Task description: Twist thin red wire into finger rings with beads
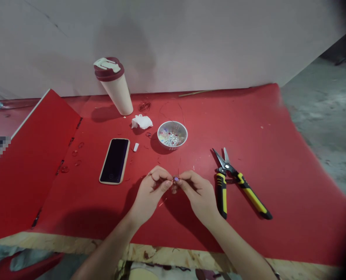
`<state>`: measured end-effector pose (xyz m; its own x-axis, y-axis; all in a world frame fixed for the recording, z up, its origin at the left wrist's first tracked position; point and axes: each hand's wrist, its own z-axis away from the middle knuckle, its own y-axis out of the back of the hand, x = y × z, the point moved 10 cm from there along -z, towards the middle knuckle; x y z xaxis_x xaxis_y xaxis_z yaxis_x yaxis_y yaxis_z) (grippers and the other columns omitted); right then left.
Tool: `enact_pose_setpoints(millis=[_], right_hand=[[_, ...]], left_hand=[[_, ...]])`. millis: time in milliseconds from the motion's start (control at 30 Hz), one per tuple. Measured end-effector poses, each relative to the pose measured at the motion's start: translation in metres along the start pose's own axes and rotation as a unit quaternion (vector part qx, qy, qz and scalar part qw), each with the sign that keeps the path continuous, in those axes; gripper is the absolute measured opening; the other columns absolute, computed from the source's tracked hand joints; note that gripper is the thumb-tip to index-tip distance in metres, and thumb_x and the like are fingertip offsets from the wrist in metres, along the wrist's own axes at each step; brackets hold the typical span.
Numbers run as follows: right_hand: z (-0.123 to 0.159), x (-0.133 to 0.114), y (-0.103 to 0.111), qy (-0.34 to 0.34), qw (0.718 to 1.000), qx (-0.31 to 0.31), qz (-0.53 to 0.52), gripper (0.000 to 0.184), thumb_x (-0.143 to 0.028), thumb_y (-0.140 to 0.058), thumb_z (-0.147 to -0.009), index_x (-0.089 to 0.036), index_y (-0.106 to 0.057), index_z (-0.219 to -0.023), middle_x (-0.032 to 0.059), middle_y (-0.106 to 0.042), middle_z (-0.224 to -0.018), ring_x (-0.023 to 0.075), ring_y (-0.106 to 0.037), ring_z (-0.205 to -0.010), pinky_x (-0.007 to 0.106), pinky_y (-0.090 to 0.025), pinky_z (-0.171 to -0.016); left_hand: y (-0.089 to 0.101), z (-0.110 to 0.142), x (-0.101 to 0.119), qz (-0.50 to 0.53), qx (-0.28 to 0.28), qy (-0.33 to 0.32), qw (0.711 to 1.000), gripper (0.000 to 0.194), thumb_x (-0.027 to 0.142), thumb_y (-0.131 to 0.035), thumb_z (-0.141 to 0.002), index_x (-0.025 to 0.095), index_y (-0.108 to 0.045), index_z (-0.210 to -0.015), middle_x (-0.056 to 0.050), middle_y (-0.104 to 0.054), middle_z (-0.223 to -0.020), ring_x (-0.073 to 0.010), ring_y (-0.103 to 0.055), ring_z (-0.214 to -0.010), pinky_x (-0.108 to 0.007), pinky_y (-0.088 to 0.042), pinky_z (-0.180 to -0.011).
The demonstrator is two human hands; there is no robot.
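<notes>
A red sheet (266, 128) covers the counter, with bare chipboard (161, 254) showing along its near edge. Everything else sits around a round perforated metal bowl (172, 135) of pastel beads. Behind the bowl stand a cream tumbler with a maroon lid (116, 87) and a crumpled white tissue (142, 121). To its left lies a phone in a tan case (114, 161), and to its right lie yellow-and-black snips (250, 192) with their blades parted. Just in front of the bowl, the left hand (149, 194) and right hand (199, 192) meet above the sheet. Their fingers (164, 182) are closed in two tight pinches, tips nearly touching: the left holds a thin reddish wire (178, 171), and the right appears to hold a small purple bead (176, 179) on it, though the fingertips hide the join. A slackened pinch could let the bead drop and roll across the sheet, while springy wire could twist free. The right hand's closeness to the snips also risks a knock. The wire looks fine and kinked, with one short end standing upward.
</notes>
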<state>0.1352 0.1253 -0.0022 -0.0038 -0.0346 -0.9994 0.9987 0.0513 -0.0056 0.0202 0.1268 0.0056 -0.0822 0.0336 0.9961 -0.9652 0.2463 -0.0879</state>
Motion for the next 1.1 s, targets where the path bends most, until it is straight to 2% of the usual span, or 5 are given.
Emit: enact_pose_setpoints(millis=[200,333,500,667,1100], right_hand=[[0.000,-0.012,0.004,0.039,0.999,0.011,0.020,0.012,-0.017,-0.062,-0.076,-0.021,-0.068,-0.067,-0.0005,-0.064,-0.061,0.0132,-0.058,-0.057,0.026,-0.048,-0.058],[-0.002,0.004,-0.002,-0.008,0.993,-0.006,-0.117,0.007,-0.017,-0.069,-0.072,-0.023,-0.072,-0.070,-0.0015,-0.063,-0.065,0.0110,-0.056,-0.056,0.024,-0.046,-0.054],[-0.001,0.031,-0.025,-0.127,0.931,-0.046,-0.338,0.008,-0.026,-0.078,-0.065,-0.025,-0.072,-0.071,-0.0020,-0.066,-0.068,0.0108,-0.059,-0.059,0.023,-0.048,-0.059],[0.002,0.039,-0.037,-0.183,0.890,-0.076,-0.410,0.013,-0.028,-0.079,-0.065,-0.020,-0.068,-0.066,-0.0039,-0.062,-0.063,0.0061,-0.053,-0.054,0.018,-0.044,-0.056],[0.003,0.024,-0.031,-0.143,0.916,-0.095,-0.362,0.008,-0.023,-0.071,-0.075,-0.021,-0.064,-0.072,-0.0034,-0.061,-0.066,0.0086,-0.055,-0.061,0.021,-0.042,-0.060]], left_hand=[[-0.002,0.001,0.005,0.025,-0.015,-0.019,0.999,0.018,0.028,-0.051,-0.088,0.018,-0.053,-0.073,0.001,-0.045,-0.073,-0.0106,-0.045,-0.068,-0.024,-0.039,-0.065],[-0.005,0.001,-0.004,0.113,-0.025,0.012,0.993,0.019,0.028,-0.049,-0.089,0.017,-0.050,-0.073,0.001,-0.041,-0.073,-0.0100,-0.043,-0.065,-0.024,-0.038,-0.062],[-0.007,0.001,-0.015,0.146,-0.031,0.045,0.988,0.019,0.030,-0.051,-0.088,0.017,-0.049,-0.074,0.002,-0.040,-0.070,-0.0098,-0.040,-0.063,-0.024,-0.036,-0.064],[-0.012,0.001,-0.017,0.129,-0.067,0.053,0.988,0.018,0.029,-0.050,-0.089,0.017,-0.049,-0.075,0.002,-0.041,-0.069,-0.0101,-0.041,-0.064,-0.025,-0.035,-0.066],[-0.013,0.000,-0.009,0.098,-0.099,0.027,0.990,0.023,0.029,-0.049,-0.089,0.016,-0.056,-0.071,-0.002,-0.045,-0.081,-0.0141,-0.051,-0.079,-0.028,-0.039,-0.074]])
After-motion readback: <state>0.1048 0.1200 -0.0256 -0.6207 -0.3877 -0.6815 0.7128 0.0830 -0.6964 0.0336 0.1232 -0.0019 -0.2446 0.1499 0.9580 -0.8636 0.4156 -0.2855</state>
